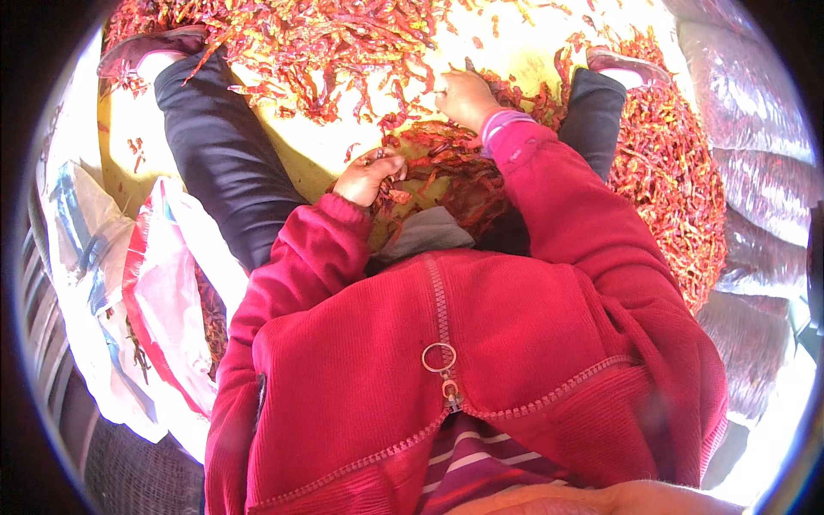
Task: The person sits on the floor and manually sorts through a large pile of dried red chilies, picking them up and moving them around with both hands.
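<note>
My left hand [371,177] is curled closed in front of my lap, with several dried red chillies [397,196] in it, some poking out below the fingers. Farther forward and to the right, my right hand [468,99] is bent over the yellow sheet [515,53], fingers drawn together. Whatever its fingertips may hold is hidden by glare and the hand itself. Between my legs lies a loose heap of dried red chillies [446,142], close under both hands. A larger spread of the same chillies [335,43] covers the sheet ahead.
My legs stretch out on both sides. A dense chilli pile [665,172] lies beyond my right leg, next to stacked clear plastic-wrapped bundles [755,189]. At my left stands an opened white woven sack [94,257] with a red stripe and chillies inside. A grey cloth [425,233] rests at my lap.
</note>
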`<state>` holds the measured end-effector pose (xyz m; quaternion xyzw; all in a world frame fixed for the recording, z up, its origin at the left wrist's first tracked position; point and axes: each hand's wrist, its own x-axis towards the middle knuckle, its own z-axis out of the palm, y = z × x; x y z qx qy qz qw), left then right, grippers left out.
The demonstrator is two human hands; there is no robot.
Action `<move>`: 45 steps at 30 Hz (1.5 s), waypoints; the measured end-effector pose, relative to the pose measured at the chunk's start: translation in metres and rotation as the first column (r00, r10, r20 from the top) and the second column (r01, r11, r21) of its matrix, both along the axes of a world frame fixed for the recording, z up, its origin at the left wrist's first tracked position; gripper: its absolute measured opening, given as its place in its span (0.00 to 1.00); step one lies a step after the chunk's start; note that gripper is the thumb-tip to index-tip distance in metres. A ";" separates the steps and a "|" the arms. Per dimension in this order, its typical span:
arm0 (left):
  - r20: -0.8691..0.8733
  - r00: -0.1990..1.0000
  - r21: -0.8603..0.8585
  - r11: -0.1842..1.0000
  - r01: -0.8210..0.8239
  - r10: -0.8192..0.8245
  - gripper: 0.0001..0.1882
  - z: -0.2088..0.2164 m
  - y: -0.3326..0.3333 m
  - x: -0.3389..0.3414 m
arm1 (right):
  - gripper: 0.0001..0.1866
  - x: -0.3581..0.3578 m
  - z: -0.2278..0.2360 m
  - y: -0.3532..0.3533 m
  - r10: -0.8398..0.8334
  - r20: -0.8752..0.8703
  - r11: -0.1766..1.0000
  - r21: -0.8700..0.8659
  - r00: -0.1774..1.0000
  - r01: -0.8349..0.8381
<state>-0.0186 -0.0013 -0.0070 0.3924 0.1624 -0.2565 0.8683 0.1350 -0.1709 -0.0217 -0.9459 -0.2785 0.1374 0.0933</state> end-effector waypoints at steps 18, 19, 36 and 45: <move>-0.049 0.982 -0.093 0.978 -0.188 0.185 0.08 0.014 -0.003 0.003 | 0.04 -0.082 0.065 0.020 0.087 -0.785 0.838 0.390 0.613 0.380; -0.036 0.981 -0.127 0.973 -0.194 0.191 0.08 0.010 -0.001 0.005 | 0.04 -0.082 0.064 0.023 0.144 -0.677 0.865 0.440 0.721 0.241; 0.193 0.980 0.083 0.995 -0.061 0.044 0.06 -0.001 0.001 0.002 | 0.12 -0.067 0.090 0.039 0.173 -0.602 0.893 0.430 0.779 0.134; 0.037 0.992 0.052 0.991 -0.122 0.120 0.06 -0.002 0.005 0.000 | 0.08 -0.089 0.074 0.046 0.162 -0.354 0.801 0.592 0.921 0.086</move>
